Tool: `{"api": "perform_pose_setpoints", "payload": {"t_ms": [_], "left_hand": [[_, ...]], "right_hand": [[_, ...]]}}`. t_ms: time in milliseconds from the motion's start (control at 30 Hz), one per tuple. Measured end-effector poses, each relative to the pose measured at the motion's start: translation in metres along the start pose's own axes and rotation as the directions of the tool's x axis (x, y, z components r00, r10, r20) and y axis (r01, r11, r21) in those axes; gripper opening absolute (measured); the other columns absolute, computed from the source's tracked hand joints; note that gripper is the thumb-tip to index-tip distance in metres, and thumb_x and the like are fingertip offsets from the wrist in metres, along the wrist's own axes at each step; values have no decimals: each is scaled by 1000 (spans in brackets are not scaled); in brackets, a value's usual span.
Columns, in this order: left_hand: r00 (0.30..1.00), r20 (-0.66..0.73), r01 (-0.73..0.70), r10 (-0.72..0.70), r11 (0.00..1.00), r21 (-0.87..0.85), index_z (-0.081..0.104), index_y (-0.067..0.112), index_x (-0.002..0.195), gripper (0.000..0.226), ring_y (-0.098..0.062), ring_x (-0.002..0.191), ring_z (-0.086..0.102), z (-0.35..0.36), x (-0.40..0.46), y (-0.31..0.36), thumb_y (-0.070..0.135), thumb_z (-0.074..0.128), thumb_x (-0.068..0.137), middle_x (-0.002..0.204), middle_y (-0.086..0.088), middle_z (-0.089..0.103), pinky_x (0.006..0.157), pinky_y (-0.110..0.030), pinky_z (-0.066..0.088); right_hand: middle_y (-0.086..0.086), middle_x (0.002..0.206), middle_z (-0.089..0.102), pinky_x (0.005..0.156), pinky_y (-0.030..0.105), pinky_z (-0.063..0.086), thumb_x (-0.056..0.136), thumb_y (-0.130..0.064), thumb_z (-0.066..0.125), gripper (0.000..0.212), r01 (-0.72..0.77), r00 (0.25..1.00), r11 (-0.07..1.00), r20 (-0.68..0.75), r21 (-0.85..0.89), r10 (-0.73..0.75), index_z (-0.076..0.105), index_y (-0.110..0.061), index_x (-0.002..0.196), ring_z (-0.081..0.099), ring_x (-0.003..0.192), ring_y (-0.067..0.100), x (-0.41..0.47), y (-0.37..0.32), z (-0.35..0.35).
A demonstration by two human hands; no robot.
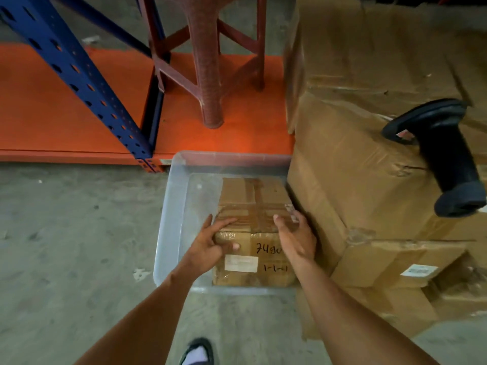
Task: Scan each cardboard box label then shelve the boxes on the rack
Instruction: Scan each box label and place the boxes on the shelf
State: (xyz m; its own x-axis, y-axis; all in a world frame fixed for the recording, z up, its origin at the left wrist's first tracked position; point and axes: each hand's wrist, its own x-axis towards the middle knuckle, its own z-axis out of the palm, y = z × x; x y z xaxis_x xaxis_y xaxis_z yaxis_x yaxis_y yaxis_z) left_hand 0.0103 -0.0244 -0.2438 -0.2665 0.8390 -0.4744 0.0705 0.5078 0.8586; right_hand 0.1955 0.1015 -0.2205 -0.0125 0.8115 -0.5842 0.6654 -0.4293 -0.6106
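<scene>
Both hands [297, 241] grip taped, rectangular cardboard box [254, 227].

A red plastic stool [210, 61] stands beyond the dim, grey concrete floor [66, 246].
</scene>
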Motion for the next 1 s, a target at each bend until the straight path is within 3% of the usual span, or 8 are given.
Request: {"api": "perform_pose_setpoints", "payload": {"t_ms": [67,133,267,367,500,667,833,1000], "left_hand": [[993,-66,76,-95,964,-253,50,64,131,63,12,119,55,13,-8,-5,50,81,78,130,32,58,88,-11,51],[967,-170,121,-187,933,-340,41,69,134,66,14,103,61,19,-11,-15,64,75,78,112,39,63,75,-5,50],[926,-228,251,-301,942,-222,53,57,135,65,-6,110,66,5,-12,-49,50,83,77,120,18,67,99,-31,53],[949,-63,302,-308,949,-89,57,61,128,64,4,106,66,-21,-5,-64,49,85,72,116,26,70,101,-23,51],[961,42,277,-275,959,-55,49,58,136,81,18,99,61,-23,3,-65,47,89,67,104,43,65,79,-3,50],[965,-53,246,-257,957,-156,56,56,132,87,4,102,67,-10,-4,-67,41,97,56,119,21,68,90,-19,55],[957,-44,276,-286,948,-157,55,51,136,89,-6,114,64,-6,-30,-54,49,95,57,129,14,65,104,-33,51],[941,-73,319,-332,937,-144,50,47,142,101,3,110,62,-15,-83,-19,61,94,52,130,16,62,102,-25,49]], "right_hand": [[0,162,45,121,54,34,86,-68,70,79,10,999,1000,-37,16,-9,42,-42,156,39,149,31,-10,19,6],[-1,162,44,121,53,31,80,-67,76,88,-14,1000,999,-19,49,15,39,-46,157,38,150,30,-20,35,12],[1,154,45,112,46,39,75,-66,82,82,-78,993,992,101,101,68,43,-63,147,46,141,28,-39,72,30],[-3,150,46,112,48,44,76,-58,86,76,-46,995,970,93,237,25,46,-71,139,49,136,24,-48,86,46],[-17,147,55,108,41,48,81,-37,89,73,8,998,909,59,418,-36,52,-64,139,54,133,10,-51,98,58],[-43,117,63,81,8,52,83,-25,88,72,20,997,908,60,418,-50,55,-54,141,60,108,-18,-51,105,56],[-57,107,56,82,6,49,80,-35,90,71,44,993,928,88,369,-82,57,-55,140,54,102,-30,-63,103,35],[-62,106,53,74,-5,43,69,-60,88,65,124,982,950,105,288,-160,55,-71,125,51,102,-34,-111,81,5]]}}
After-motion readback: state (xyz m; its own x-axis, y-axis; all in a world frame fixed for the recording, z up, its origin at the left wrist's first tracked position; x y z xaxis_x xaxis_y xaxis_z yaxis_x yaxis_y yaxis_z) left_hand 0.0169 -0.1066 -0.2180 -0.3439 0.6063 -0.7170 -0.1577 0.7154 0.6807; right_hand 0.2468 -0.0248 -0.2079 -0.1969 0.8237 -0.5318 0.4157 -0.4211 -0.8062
